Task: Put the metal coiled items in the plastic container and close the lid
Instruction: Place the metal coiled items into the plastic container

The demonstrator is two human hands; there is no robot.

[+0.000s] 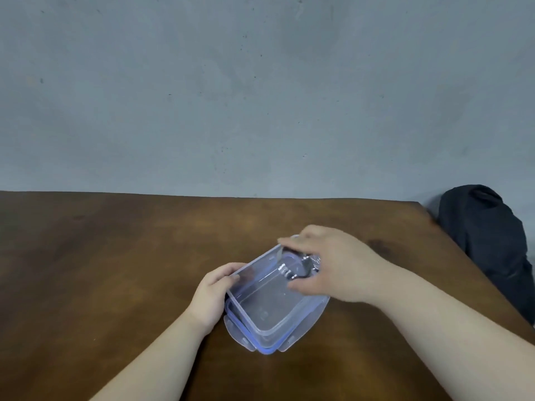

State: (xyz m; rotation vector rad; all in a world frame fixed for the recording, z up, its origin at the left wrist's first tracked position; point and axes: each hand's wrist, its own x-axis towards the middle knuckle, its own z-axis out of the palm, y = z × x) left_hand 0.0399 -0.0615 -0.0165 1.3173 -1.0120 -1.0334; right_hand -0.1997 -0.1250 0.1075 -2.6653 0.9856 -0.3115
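Note:
A clear plastic container (269,331) stands open on the brown table, resting on its blue-rimmed lid (262,349), whose flaps stick out beneath it. My left hand (215,290) grips the container's left wall near the far corner. Over the far right end of the container, my right hand (327,266) is closed around shiny metal coiled items (301,267), which sit partly inside the rim. My fingers hide most of the coils.
The wooden table (115,270) meets a grey wall at its far edge. A dark bag or cloth bundle (486,241) sits just off the table's right edge, beyond my right forearm.

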